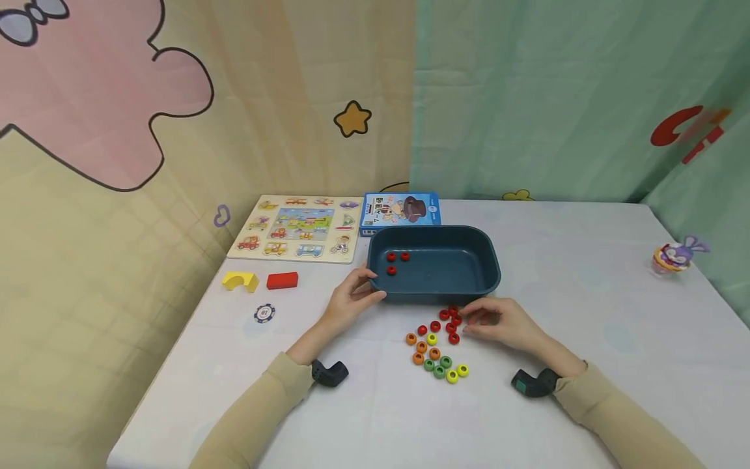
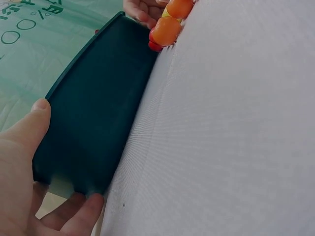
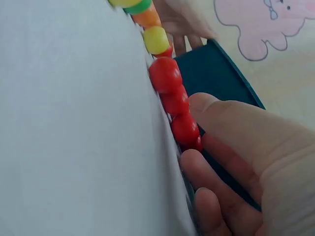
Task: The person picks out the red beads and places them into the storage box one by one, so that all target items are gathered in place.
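Left hand: gripped the left end of the dark blue tray, thumb by the rim, fingers at the end wall; left hand (image 1: 350, 296), dark blue tray (image 1: 454, 266).
Right hand (image 1: 505, 322): fingers bent loosely, thumb and fingertips apart, right beside the loose red beads (image 1: 450, 327); contact with them unclear.
Tray: sat upright on the white table (image 1: 586, 293), between and beyond both hands.
Beads in tray: three red beads (image 1: 391, 270), grouped toward its left side.
Loose beads: lay on the table in front of the tray; seven red nearest it, then four orange beads (image 1: 421, 347), three yellow beads (image 1: 452, 376), three green beads (image 1: 439, 372).
Behind tray: blue box (image 1: 401, 212), with a picture puzzle board (image 1: 301, 227) to its left.
Left side: yellow arch block (image 1: 240, 281), red block (image 1: 282, 281), chip marked 10 (image 1: 265, 313).
Far right: purple rabbit figure (image 1: 678, 254).
Wrists: black device (image 1: 330, 374) on each.
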{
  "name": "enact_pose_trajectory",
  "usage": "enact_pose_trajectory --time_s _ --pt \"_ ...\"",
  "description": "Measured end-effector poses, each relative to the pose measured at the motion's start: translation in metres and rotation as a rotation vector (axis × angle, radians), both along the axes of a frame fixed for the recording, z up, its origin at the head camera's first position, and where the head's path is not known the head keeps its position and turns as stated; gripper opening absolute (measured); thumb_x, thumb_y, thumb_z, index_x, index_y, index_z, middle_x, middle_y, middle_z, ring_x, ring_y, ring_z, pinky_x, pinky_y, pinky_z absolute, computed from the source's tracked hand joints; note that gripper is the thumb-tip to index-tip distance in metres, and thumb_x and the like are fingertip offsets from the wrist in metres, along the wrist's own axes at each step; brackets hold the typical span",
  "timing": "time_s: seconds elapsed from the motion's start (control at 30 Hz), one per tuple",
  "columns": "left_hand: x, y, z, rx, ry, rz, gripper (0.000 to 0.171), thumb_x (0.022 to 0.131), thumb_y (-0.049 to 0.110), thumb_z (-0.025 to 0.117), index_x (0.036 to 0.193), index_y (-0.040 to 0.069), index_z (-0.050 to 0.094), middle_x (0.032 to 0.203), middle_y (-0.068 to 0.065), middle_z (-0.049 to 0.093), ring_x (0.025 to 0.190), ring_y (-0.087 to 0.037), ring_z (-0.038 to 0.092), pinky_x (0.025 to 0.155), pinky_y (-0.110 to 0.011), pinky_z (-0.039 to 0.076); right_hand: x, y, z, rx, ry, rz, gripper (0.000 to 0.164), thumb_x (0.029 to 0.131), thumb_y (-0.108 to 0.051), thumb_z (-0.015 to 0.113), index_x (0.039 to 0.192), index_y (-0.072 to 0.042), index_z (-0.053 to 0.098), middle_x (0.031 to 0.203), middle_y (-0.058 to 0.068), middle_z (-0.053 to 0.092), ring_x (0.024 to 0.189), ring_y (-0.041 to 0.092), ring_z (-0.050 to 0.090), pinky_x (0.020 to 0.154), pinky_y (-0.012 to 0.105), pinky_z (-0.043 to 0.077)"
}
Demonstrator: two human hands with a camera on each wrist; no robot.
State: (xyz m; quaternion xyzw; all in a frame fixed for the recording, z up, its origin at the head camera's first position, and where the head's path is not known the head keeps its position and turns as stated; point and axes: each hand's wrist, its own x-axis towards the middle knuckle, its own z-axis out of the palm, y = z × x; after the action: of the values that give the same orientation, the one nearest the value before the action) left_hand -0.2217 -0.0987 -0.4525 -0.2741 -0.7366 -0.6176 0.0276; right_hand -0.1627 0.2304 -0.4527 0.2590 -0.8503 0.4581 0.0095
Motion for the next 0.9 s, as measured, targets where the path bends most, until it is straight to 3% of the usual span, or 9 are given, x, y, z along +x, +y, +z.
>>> enact_pose_trajectory --time_s 0.23,0.47,0.67,0.9 --pt "0.0 0.0 0.001 0.005 0.028 -0.009 0.038 0.081 0.016 0.066 0.11 -0.001 0.047 0.142 -0.018 0.026 0.116 -0.023 0.045 0.089 -0.039 0.045 0.0 -0.007 -0.001 0.014 0.026 -0.031 0.03 0.072 -0.021 0.075 0.1 -0.014 0.065 0.081 -0.006 0.063 0.069 0.008 0.056 0.054 0.022 0.047" --pt "0.001 0.0 0.002 -0.004 -0.01 -0.008 0.037 0.081 0.016 0.066 0.11 0.001 0.048 0.142 -0.016 0.026 0.118 -0.021 0.044 0.09 -0.038 0.044 0.014 -0.021 0.021 0.045 0.06 -0.091 0.027 0.07 -0.009 0.076 0.095 -0.007 0.065 0.076 0.001 0.062 0.065 0.012 0.054 0.053 0.023 0.046" --pt "0.008 0.002 0.016 0.005 -0.052 -0.022 0.035 0.081 0.004 0.064 0.11 -0.006 0.046 0.142 -0.021 0.023 0.118 -0.029 0.042 0.09 -0.046 0.042 0.006 -0.016 0.002 0.085 0.06 -0.128 0.029 0.069 -0.018 0.078 0.095 -0.015 0.066 0.076 -0.006 0.061 0.064 0.009 0.053 0.053 0.022 0.046" --pt "0.017 0.003 0.032 -0.011 -0.069 -0.022 0.036 0.082 0.004 0.063 0.109 -0.01 0.044 0.141 -0.024 0.023 0.119 -0.032 0.041 0.091 -0.049 0.04 0.002 -0.014 -0.004 0.076 0.055 -0.082 0.021 0.073 -0.029 0.074 0.091 -0.022 0.066 0.075 -0.013 0.059 0.063 0.007 0.052 0.051 0.02 0.044"
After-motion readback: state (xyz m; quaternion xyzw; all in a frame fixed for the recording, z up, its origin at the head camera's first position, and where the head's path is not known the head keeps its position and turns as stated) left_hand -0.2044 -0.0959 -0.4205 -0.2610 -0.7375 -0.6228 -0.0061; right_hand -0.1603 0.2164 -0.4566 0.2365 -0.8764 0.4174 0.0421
